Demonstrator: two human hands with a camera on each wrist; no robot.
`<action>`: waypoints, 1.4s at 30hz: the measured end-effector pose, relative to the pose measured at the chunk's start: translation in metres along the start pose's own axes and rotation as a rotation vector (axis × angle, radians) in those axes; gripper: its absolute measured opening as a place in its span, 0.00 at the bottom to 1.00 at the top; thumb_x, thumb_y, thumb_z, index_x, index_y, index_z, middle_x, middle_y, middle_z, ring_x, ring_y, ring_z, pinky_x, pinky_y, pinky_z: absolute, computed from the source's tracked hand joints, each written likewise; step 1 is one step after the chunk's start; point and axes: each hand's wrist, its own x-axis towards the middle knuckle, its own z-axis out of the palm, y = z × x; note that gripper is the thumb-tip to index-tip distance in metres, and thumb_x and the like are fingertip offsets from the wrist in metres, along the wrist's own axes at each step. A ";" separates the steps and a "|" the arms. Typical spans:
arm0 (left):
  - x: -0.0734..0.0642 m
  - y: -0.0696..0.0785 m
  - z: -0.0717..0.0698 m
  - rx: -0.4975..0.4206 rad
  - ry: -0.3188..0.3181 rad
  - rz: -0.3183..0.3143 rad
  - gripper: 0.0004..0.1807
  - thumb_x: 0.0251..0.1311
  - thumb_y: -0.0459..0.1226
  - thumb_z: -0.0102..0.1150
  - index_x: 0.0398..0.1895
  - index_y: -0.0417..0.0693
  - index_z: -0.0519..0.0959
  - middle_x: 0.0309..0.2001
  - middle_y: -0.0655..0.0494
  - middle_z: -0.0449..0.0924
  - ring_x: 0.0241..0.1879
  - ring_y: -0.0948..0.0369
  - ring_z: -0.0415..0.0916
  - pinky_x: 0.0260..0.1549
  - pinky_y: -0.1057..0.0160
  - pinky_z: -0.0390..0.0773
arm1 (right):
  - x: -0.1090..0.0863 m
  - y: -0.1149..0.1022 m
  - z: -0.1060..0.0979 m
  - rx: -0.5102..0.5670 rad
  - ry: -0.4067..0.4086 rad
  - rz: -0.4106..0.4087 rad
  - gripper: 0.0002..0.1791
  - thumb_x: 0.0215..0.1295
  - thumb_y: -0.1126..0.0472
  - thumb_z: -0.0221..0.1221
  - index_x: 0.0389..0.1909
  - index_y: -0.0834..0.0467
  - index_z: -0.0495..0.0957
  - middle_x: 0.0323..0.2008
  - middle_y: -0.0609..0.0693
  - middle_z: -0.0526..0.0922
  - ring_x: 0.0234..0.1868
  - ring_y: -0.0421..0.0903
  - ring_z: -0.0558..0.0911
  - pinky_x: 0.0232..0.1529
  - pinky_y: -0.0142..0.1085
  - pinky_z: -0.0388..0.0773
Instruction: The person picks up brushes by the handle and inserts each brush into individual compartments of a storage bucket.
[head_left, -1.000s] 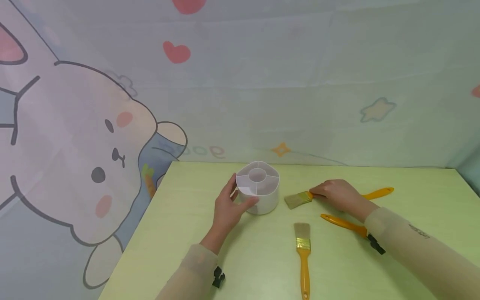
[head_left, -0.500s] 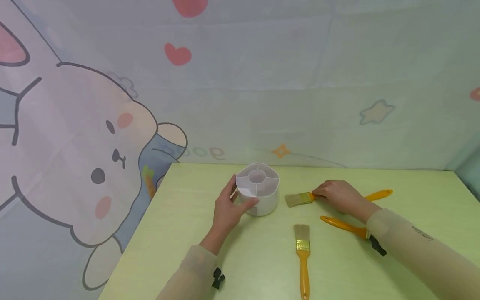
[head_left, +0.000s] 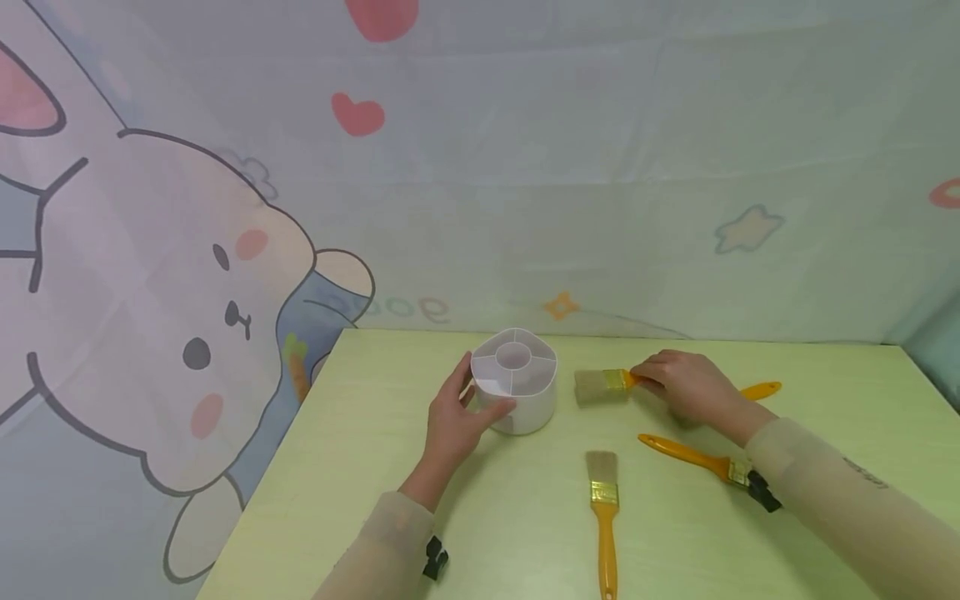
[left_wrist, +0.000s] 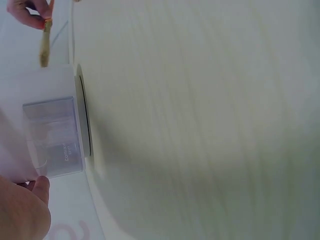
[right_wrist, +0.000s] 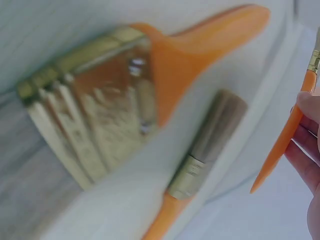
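My left hand (head_left: 457,417) grips a white round divided holder (head_left: 532,412), thumb in front and fingers at its left side. The holder stands upright on the table; a clear panel (left_wrist: 55,140) shows on its wall in the left wrist view. My right hand (head_left: 693,385) pinches a paintbrush (head_left: 603,386) by its orange handle, bristles pointing left towards the holder. The right wrist view shows this handle (right_wrist: 285,142) between thumb and fingers. Below that hand lies a second paintbrush (head_left: 686,452), its bristles hidden by the wrist and its strap.
Another paintbrush (head_left: 603,508) lies lengthwise on the pale green table (head_left: 337,467), bristles away from me. Past my right hand an orange handle (head_left: 762,390) sticks out, the rest of it hidden. A printed cloth (head_left: 600,167) hangs behind the table.
The held paintbrush has risen slightly and turned from slanting to nearly level, with my right hand shifting a little to the right. My left hand and the holder stay put.
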 end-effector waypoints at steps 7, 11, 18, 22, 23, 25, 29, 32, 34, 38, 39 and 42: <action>0.002 -0.002 0.000 0.003 -0.002 0.008 0.54 0.55 0.37 0.84 0.83 0.42 0.63 0.80 0.47 0.65 0.79 0.49 0.65 0.73 0.54 0.74 | 0.009 0.000 -0.013 -0.003 0.169 -0.065 0.13 0.61 0.69 0.74 0.47 0.62 0.90 0.42 0.55 0.92 0.43 0.56 0.90 0.43 0.52 0.91; 0.003 -0.002 0.000 0.006 -0.003 0.008 0.54 0.55 0.38 0.84 0.83 0.42 0.63 0.80 0.47 0.65 0.79 0.49 0.65 0.73 0.54 0.74 | 0.015 -0.004 -0.018 0.010 0.252 -0.092 0.15 0.58 0.69 0.76 0.47 0.62 0.90 0.40 0.54 0.92 0.40 0.54 0.90 0.38 0.49 0.92; 0.005 -0.003 0.000 0.008 0.005 0.000 0.54 0.55 0.38 0.84 0.83 0.44 0.63 0.80 0.48 0.65 0.79 0.50 0.65 0.73 0.55 0.74 | 0.028 -0.014 -0.026 0.103 0.345 -0.082 0.18 0.57 0.71 0.77 0.49 0.62 0.90 0.41 0.54 0.92 0.39 0.52 0.90 0.37 0.49 0.91; 0.006 -0.003 0.000 0.005 0.002 0.008 0.53 0.55 0.38 0.84 0.83 0.44 0.63 0.80 0.48 0.65 0.79 0.49 0.65 0.73 0.54 0.74 | 0.037 -0.021 -0.031 0.139 0.385 -0.080 0.18 0.57 0.70 0.77 0.49 0.62 0.90 0.41 0.54 0.92 0.38 0.53 0.90 0.36 0.49 0.91; 0.006 -0.003 0.000 0.004 0.001 0.009 0.53 0.55 0.38 0.84 0.83 0.43 0.63 0.80 0.48 0.65 0.79 0.49 0.65 0.73 0.54 0.74 | 0.040 -0.023 -0.032 0.151 0.390 -0.072 0.18 0.56 0.70 0.77 0.49 0.61 0.90 0.41 0.54 0.92 0.38 0.52 0.90 0.35 0.49 0.91; 0.007 -0.004 0.001 0.002 0.000 0.007 0.53 0.56 0.38 0.84 0.83 0.44 0.63 0.80 0.48 0.65 0.79 0.49 0.65 0.74 0.53 0.74 | 0.044 -0.027 -0.033 0.179 0.397 -0.055 0.19 0.56 0.70 0.77 0.50 0.61 0.90 0.41 0.53 0.93 0.38 0.52 0.90 0.34 0.48 0.90; 0.007 -0.004 0.002 0.000 0.002 0.003 0.53 0.56 0.38 0.84 0.83 0.44 0.63 0.80 0.48 0.65 0.79 0.50 0.65 0.74 0.54 0.74 | 0.052 -0.035 -0.036 0.251 0.405 -0.024 0.19 0.56 0.69 0.77 0.51 0.61 0.90 0.42 0.54 0.93 0.38 0.51 0.90 0.32 0.46 0.89; 0.007 -0.003 0.002 -0.001 0.002 0.002 0.53 0.56 0.37 0.83 0.83 0.44 0.63 0.80 0.48 0.65 0.79 0.50 0.65 0.74 0.54 0.74 | 0.058 -0.042 -0.037 0.319 0.405 0.002 0.18 0.59 0.70 0.75 0.52 0.62 0.90 0.44 0.54 0.93 0.39 0.52 0.91 0.35 0.48 0.91; 0.008 -0.003 0.002 0.000 0.001 0.003 0.53 0.56 0.38 0.83 0.83 0.43 0.63 0.80 0.48 0.65 0.79 0.50 0.65 0.74 0.55 0.74 | 0.063 -0.047 -0.037 0.373 0.399 0.034 0.17 0.61 0.69 0.74 0.53 0.62 0.90 0.45 0.54 0.93 0.41 0.52 0.91 0.39 0.49 0.92; 0.008 -0.002 0.003 0.000 0.000 0.003 0.53 0.56 0.37 0.83 0.83 0.43 0.63 0.80 0.48 0.65 0.79 0.49 0.65 0.74 0.54 0.74 | 0.073 -0.058 -0.038 0.495 0.391 0.106 0.15 0.66 0.68 0.72 0.53 0.62 0.90 0.46 0.54 0.92 0.44 0.53 0.92 0.45 0.46 0.92; 0.008 -0.003 0.003 0.001 0.000 0.003 0.53 0.56 0.38 0.83 0.83 0.43 0.63 0.80 0.48 0.65 0.79 0.49 0.65 0.74 0.54 0.74 | 0.075 -0.060 -0.038 0.528 0.392 0.123 0.15 0.66 0.68 0.72 0.53 0.62 0.90 0.46 0.55 0.92 0.44 0.54 0.92 0.46 0.43 0.92; 0.008 -0.003 0.004 0.002 0.000 0.005 0.53 0.56 0.38 0.83 0.83 0.43 0.63 0.80 0.47 0.65 0.79 0.49 0.65 0.73 0.53 0.74 | 0.083 -0.068 -0.039 0.626 0.402 0.171 0.14 0.67 0.68 0.72 0.53 0.63 0.90 0.46 0.56 0.92 0.45 0.55 0.92 0.46 0.32 0.90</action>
